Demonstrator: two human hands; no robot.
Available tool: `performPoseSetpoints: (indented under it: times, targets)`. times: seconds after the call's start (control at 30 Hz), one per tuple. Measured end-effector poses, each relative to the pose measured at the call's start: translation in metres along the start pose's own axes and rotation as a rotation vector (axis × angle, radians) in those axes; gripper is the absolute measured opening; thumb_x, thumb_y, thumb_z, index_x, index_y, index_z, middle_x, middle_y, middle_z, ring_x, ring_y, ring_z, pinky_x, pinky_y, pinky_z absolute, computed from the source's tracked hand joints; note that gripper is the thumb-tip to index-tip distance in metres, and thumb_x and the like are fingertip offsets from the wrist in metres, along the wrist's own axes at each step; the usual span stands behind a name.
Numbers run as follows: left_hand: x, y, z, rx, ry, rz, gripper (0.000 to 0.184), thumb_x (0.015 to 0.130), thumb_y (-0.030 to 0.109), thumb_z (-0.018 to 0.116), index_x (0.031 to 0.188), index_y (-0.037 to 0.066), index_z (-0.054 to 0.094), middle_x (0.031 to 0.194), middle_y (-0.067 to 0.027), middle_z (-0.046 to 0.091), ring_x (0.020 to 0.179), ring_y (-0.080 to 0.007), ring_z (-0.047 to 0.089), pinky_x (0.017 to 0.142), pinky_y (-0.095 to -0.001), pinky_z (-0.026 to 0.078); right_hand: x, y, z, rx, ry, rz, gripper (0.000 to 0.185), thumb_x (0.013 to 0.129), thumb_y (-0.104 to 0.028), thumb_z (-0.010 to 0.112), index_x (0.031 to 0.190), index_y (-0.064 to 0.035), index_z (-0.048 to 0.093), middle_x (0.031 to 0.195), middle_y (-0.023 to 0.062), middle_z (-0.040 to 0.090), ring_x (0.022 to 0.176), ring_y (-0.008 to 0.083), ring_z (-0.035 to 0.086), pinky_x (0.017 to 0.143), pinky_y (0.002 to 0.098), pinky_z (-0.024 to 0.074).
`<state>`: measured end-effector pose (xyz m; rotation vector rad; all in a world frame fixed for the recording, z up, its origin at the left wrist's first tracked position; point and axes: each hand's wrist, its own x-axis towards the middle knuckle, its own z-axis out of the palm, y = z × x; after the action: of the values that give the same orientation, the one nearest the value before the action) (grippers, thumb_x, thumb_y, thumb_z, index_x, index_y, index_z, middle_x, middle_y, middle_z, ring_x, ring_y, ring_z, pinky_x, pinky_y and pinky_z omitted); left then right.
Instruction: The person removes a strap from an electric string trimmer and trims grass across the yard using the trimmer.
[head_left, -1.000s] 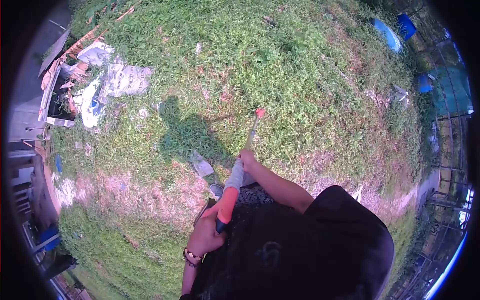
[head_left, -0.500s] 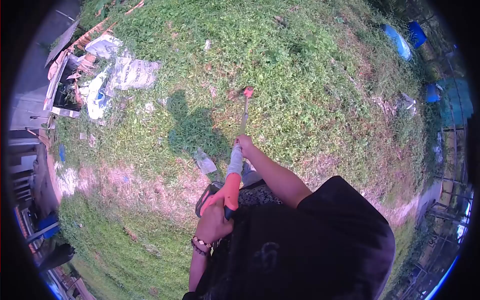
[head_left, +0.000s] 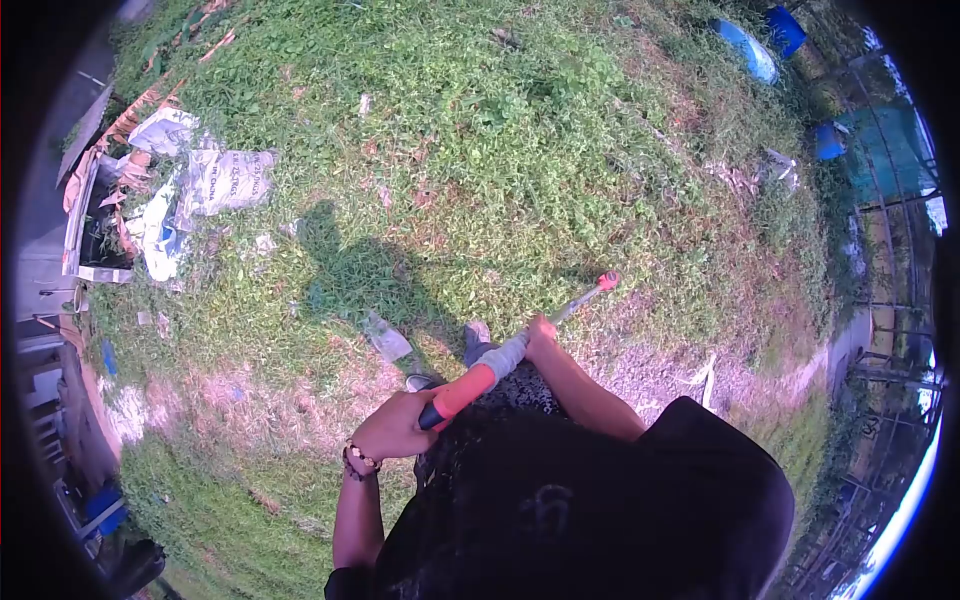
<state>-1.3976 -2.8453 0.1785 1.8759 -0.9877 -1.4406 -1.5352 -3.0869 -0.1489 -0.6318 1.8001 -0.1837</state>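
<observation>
A cordless grass trimmer [head_left: 464, 393] with an orange body, a pale wrapped section and a thin pole slants across my front. At its rear, my left hand [head_left: 398, 425], with a beaded bracelet at the wrist, is closed round the handle. Further along, my right hand [head_left: 541, 335] grips the pole just beyond the pale wrapping. The orange trimmer head [head_left: 608, 281] is out to the right, low over the grass [head_left: 500, 215]. Its cutting part is too small to make out. My shoes [head_left: 477, 335] show partly beneath the tool.
A clear plastic piece [head_left: 387, 337] lies on the ground left of my feet. Printed sacks [head_left: 232, 182] are heaped by a frame at the left. Blue containers [head_left: 748, 52] stand at the upper right, and a fence [head_left: 890, 300] runs along the right side.
The trimmer head has swung from straight ahead to the right and closer to me. My right hand went right with the pole, while my left hand shifted slightly left. The view has shifted too.
</observation>
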Motion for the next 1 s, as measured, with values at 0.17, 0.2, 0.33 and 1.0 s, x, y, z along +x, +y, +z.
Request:
performPoseSetpoints:
  times: [0.17,0.2,0.33,1.0]
  targets:
    - [-0.015,-0.007,0.029,-0.035,0.125,-0.037,0.054,0.064,0.010,0.060,0.117,0.004,0.053,0.097,-0.0226,0.062,0.088,-0.0392,0.061,0.077,-0.0411,0.048,-0.005,0.002,0.026,-0.026,-0.099,0.015,0.038,0.082,-0.024,0.051,0.111,0.0005,0.050,0.092,0.0161,0.058,0.076,0.0278,0.060,0.063,0.0444,0.0515]
    - [-0.016,-0.006,0.035,-0.029,0.204,-0.015,0.052,0.064,0.010,0.060,0.116,0.002,0.054,0.098,-0.0231,0.061,0.088,-0.0398,0.060,0.077,-0.0416,0.048,0.001,0.003,0.038,-0.027,-0.166,0.040,0.033,0.080,-0.020,0.051,0.106,0.0003,0.049,0.088,0.0156,0.055,0.073,0.0277,0.057,0.060,0.0444,0.0502]
    - [-0.022,0.017,0.041,-0.102,0.349,-0.088,0.045,0.065,0.011,0.062,0.107,-0.001,0.053,0.093,-0.0246,0.061,0.088,-0.0417,0.059,0.078,-0.0451,0.048,-0.038,-0.016,0.093,-0.031,-0.438,0.079,0.014,0.073,-0.006,0.052,0.084,0.0017,0.051,0.072,0.0130,0.048,0.057,0.0255,0.050,0.048,0.0402,0.0435]
    - [0.027,0.020,0.041,0.073,0.352,-0.155,0.042,0.065,0.011,0.063,0.101,-0.005,0.048,0.086,-0.0274,0.061,0.086,-0.0422,0.060,0.075,-0.0468,0.048,-0.006,-0.051,0.135,-0.012,-0.678,-0.062,0.005,0.071,-0.004,0.053,0.069,-0.0007,0.054,0.060,0.0098,0.049,0.050,0.0214,0.049,0.044,0.0384,0.0411]
